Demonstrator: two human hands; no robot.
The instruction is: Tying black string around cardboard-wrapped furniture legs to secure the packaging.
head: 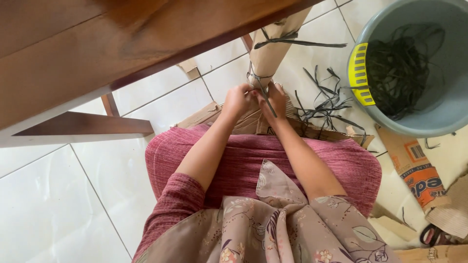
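Tying a dark strap (263, 90) around a cardboard-wrapped table leg (270, 51), the left hand (237, 101) and right hand (275, 100) both pinch its ends at twelve o'clock. One band higher up looks done; loose straps (326, 104) lie at two o'clock beside a bucket (438, 112).

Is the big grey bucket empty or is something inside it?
Not empty. The round grey plastic bucket holds a loose tangle of dark thin strips on its bottom.

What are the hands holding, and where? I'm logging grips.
Both hands, left hand and right hand, pinch the dark strap at its knot around the cardboard-wrapped leg.
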